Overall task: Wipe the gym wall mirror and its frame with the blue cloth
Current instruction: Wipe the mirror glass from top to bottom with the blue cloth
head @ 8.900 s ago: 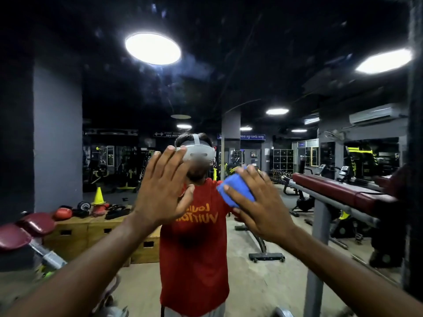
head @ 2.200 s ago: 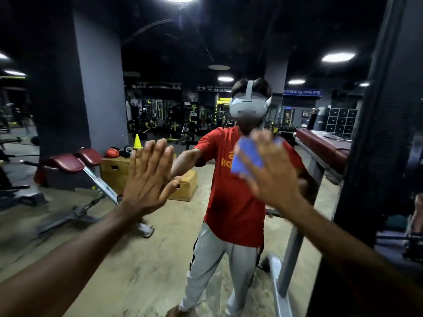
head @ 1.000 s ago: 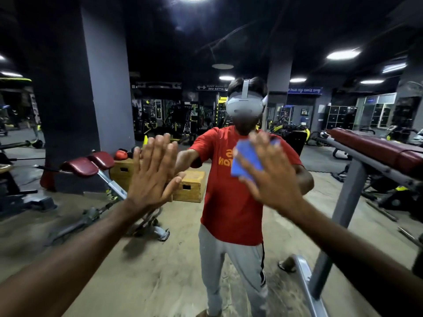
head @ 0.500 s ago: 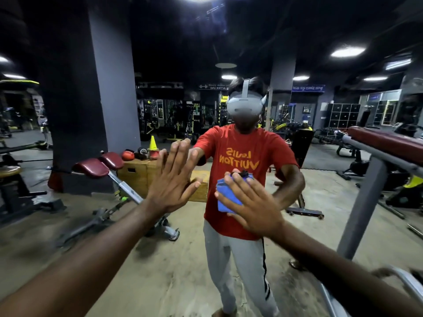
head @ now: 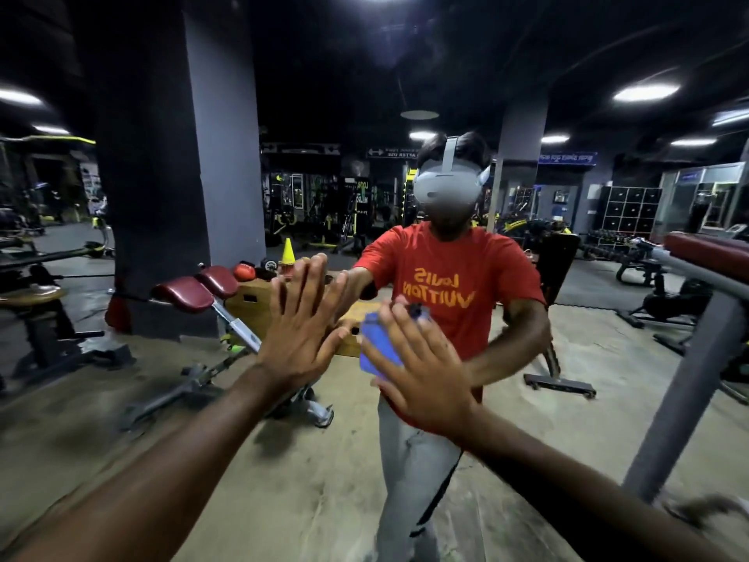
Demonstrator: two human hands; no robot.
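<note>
Head camera faces the wall mirror [head: 227,460] square on, and the glass fills the whole view, doubling the gym: a grey pillar [head: 219,156], a maroon-padded bench [head: 182,294], a yellow cone [head: 288,253] on a wooden box [head: 253,308]. The person stands close, both arms out. The right hand [head: 421,371] lies with fingers spread and fairly straight over the folded blue cloth [head: 375,346], pressing it to the glass at about chest height; nothing is curled round it. The left hand [head: 300,330] is just beside it, flat on the bare glass, fingers straight and close together, holding nothing, apparently as a brace. The two hands are near each other but apart. To my eye the step in hand is wiping the middle of the pane. Doing it well means an even press through the whole palm, so the cloth does not slip from under the fingers, and overlapping passes in one direction rather than scattered dabs, which in this dim light would leave streaks that are hard to spot. The bracing palm is the weak point: bare skin likely marks the glass, so that patch wants a pass of the cloth once the hand lifts. No edge of the frame shows here, so I cannot tell its state.
</note>
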